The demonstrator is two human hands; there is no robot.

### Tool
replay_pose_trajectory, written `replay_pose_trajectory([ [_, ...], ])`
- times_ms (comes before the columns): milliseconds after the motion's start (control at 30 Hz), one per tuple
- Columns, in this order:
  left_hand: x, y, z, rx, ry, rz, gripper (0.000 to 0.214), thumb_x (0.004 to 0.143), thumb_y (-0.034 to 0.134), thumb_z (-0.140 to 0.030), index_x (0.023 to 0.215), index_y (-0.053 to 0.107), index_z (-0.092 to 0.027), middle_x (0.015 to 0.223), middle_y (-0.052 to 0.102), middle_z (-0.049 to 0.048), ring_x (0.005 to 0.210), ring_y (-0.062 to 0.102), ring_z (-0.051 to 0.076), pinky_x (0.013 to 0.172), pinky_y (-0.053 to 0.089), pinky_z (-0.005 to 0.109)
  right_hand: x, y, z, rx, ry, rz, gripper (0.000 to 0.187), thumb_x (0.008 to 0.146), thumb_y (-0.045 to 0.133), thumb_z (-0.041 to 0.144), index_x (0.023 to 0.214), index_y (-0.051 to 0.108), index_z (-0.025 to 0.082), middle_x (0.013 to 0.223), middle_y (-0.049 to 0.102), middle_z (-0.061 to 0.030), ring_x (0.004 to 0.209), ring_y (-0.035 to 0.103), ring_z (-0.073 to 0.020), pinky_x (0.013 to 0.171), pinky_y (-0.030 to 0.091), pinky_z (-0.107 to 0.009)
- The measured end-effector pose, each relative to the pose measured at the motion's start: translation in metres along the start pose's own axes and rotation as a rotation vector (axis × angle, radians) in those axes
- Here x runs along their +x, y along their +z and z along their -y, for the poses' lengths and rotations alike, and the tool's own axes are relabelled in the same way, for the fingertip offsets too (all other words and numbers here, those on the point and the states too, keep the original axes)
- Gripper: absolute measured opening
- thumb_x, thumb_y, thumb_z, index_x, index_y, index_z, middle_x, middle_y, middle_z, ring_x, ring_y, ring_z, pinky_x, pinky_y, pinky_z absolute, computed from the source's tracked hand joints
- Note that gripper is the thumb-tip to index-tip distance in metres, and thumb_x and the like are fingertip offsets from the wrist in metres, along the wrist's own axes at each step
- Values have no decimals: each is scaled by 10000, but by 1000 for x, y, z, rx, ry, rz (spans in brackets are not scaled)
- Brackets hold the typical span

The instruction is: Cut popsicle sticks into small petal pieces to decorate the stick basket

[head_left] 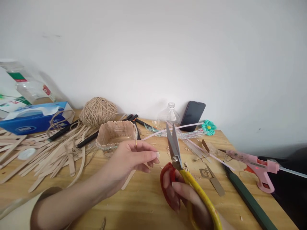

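Observation:
My right hand (pixel 189 198) grips a pair of scissors (pixel 176 156) with one red and one yellow handle, blades pointing up and nearly closed. My left hand (pixel 134 158) hovers just left of the blades, fingers curled loosely, with a ring on one finger. A wooden craft stick (pixel 128 179) pokes out under that hand; whether the fingers grip it I cannot make out. Behind the left hand stands a small basket (pixel 115 134) walled with wooden sticks and trimmed with beads.
Several loose wooden sticks (pixel 48 153) lie at the left, with a ball of twine (pixel 98 111), a blue tissue box (pixel 33 118) and black pens (pixel 86 139). A pink glue gun (pixel 259 166), a phone (pixel 193 115), a cut bottle top (pixel 169 116) and bead strings (pixel 182 134) sit at the right.

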State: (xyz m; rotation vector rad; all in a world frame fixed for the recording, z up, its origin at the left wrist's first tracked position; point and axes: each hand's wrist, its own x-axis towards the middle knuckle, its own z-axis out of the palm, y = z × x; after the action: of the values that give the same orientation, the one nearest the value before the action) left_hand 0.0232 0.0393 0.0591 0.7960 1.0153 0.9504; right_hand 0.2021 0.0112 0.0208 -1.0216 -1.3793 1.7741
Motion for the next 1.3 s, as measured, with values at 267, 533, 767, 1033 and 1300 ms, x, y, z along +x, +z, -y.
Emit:
replay_pose_trajectory([
  [267,11,-12,13,280,-8,129,90,642,664,-195,667,593,-146,613,652,-14,568,563,95,555,446,219,1,-52,23,-1278,33,-542,295,689,604,411,887,569,195,643,541,-12,544,499,-193,498,354,-292],
  [533,21,-20,52,841,61,280,86,680,567,-192,702,641,-154,656,653,-2,619,579,126,593,437,229,-5,-86,7,-1600,77,-411,330,736,600,304,1037,621,169,945,674,-112,771,638,-273,579,459,-331],
  [767,25,-29,52,1165,286,410,214,712,509,-120,780,701,-187,764,706,12,690,615,138,642,448,221,-2,-45,12,-1534,-299,-221,142,849,542,194,934,655,203,964,668,-81,835,635,-231,653,473,-308],
  [1033,22,-36,47,1115,234,312,252,734,492,-112,885,683,-179,838,705,19,736,611,149,690,453,249,29,-25,-6,-1332,-218,-38,150,852,521,87,883,656,145,877,629,-76,795,593,-190,692,462,-292],
  [1300,21,-26,47,1321,396,420,159,774,564,-140,774,707,-209,791,682,19,823,582,194,771,409,312,30,-23,-1,-1318,-192,56,154,842,509,44,773,615,133,793,580,-55,725,552,-166,672,443,-281],
])
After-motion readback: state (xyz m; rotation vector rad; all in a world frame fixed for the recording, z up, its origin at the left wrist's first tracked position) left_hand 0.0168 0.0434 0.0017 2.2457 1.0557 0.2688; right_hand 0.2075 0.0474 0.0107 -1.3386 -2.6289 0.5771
